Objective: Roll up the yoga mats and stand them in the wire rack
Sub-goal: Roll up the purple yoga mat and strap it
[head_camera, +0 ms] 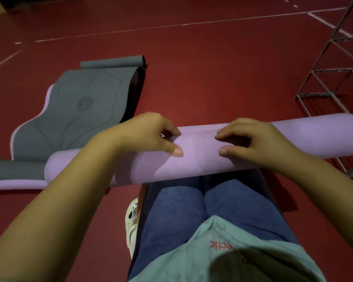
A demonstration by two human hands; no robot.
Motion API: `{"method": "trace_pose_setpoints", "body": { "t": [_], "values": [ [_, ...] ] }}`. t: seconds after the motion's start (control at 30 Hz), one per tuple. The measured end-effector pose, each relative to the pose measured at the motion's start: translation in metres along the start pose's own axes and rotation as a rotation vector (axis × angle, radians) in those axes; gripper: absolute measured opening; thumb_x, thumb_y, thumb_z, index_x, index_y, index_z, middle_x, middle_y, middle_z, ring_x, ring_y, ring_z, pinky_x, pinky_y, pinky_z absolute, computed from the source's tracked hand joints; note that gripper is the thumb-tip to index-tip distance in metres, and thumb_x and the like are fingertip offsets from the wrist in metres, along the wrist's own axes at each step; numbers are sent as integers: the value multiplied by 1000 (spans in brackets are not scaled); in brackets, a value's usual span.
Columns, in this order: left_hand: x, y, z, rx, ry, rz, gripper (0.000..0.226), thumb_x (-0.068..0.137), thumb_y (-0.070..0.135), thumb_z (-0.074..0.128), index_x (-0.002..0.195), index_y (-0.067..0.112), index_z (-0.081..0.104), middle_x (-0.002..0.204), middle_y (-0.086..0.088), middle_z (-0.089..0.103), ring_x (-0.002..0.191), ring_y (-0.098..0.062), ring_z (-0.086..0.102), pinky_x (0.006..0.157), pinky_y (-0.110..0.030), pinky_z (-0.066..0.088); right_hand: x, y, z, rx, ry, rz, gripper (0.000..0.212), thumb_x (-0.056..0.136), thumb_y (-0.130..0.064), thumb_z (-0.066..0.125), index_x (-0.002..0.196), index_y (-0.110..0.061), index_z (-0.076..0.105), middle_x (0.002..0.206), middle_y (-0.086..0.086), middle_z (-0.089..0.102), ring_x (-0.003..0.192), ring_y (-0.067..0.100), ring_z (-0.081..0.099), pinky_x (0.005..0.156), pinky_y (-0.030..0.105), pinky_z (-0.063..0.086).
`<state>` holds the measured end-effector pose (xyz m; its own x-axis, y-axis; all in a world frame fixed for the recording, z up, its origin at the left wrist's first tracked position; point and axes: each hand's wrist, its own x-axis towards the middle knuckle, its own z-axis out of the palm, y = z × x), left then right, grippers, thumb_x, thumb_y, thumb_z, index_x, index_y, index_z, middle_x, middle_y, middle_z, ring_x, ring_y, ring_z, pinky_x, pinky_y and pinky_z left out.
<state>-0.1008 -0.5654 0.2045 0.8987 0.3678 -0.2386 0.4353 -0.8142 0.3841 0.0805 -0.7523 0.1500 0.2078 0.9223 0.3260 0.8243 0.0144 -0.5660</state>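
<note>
A lilac yoga mat (200, 157) lies rolled into a long tube across my knees, stretching from lower left to upper right. My left hand (149, 133) grips the roll near its middle, fingers curled over the top and thumb against the near side. My right hand (257, 141) grips it just to the right in the same way. A second mat (77, 110), grey on top with a lilac underside, lies loosely unrolled and wavy on the floor to the left, its far end curled. The wire rack (334, 68) stands at the right, beyond the roll's end.
The floor (212, 68) is dark red with white painted lines. My legs in blue jeans (192, 210) sit below the roll, and a white shoe (131, 220) shows at the left of them.
</note>
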Motion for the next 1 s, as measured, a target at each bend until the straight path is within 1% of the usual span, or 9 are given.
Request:
{"method": "trace_pose_setpoints", "body": {
  "t": [0.17, 0.27, 0.4, 0.53, 0.63, 0.7, 0.8, 0.87, 1.0],
  "values": [
    [-4, 6, 4, 221, 111, 71, 40, 77, 41, 74, 109, 19, 69, 107, 2, 67, 99, -16, 59, 88, -32, 46, 13, 5, -4, 51, -29, 86, 28, 71, -26, 82, 97, -24, 74, 98, -8, 68, 94, 0, 60, 83, 5, 42],
    [-11, 8, 11, 319, 154, 119, 60, 70, 47, 77, 122, 19, 62, 112, -2, 63, 103, -22, 58, 88, -34, 46, 22, 8, -7, 69, -57, 143, 26, 72, -26, 81, 96, -26, 74, 96, -10, 67, 92, 0, 61, 80, 2, 40],
    [-14, 7, 20, 363, 141, 98, 92, 60, 60, 77, 136, 17, 47, 126, -1, 55, 113, -21, 54, 94, -36, 45, 36, 7, -12, 31, -145, 194, 23, 74, -33, 77, 97, -31, 74, 97, -14, 66, 95, 2, 60, 83, 9, 42],
    [-6, 6, 26, 468, 136, 84, 96, 59, 62, 76, 134, 13, 44, 122, -4, 54, 109, -23, 54, 91, -38, 46, 44, 4, -12, -39, -196, 191, 21, 86, -32, 66, 106, -28, 71, 109, -10, 65, 104, 8, 59, 90, 20, 42],
    [3, 5, 24, 487, 131, 66, 88, 61, 60, 76, 130, 13, 46, 117, -3, 55, 102, -22, 56, 87, -36, 47, 43, 0, -3, -243, -200, 114, 31, 95, -26, 52, 124, -19, 62, 128, -1, 59, 119, 15, 52, 98, 23, 34],
    [7, 3, 19, 480, 128, 70, 83, 63, 61, 75, 128, 15, 48, 113, -1, 56, 99, -20, 56, 84, -33, 47, 37, -1, -1, -286, -181, 71, 40, 95, -29, 54, 133, -17, 55, 137, 4, 52, 126, 19, 47, 102, 23, 31],
    [11, -2, 12, 408, 120, 95, 80, 64, 58, 75, 129, 18, 50, 113, 0, 58, 99, -18, 55, 81, -29, 44, 26, 6, -3, -340, -226, 34, 76, 76, -52, 70, 140, -19, 46, 135, 8, 47, 122, 25, 46, 104, 35, 36],
    [14, -4, 9, 365, 99, 90, 79, 65, 57, 76, 129, 19, 50, 113, 1, 58, 99, -16, 55, 80, -27, 43, 23, 10, -2, -430, -273, 24, 98, 63, -57, 78, 144, -19, 39, 134, 8, 45, 120, 26, 44, 102, 38, 38],
    [20, -4, 9, 390, 52, 73, 77, 65, 57, 75, 125, 17, 51, 111, 0, 59, 96, -17, 55, 82, -31, 46, 28, 8, 6, -545, -253, 5, 105, 55, -51, 84, 143, -15, 38, 136, 10, 45, 120, 29, 45, 101, 39, 36]
  ]
}}
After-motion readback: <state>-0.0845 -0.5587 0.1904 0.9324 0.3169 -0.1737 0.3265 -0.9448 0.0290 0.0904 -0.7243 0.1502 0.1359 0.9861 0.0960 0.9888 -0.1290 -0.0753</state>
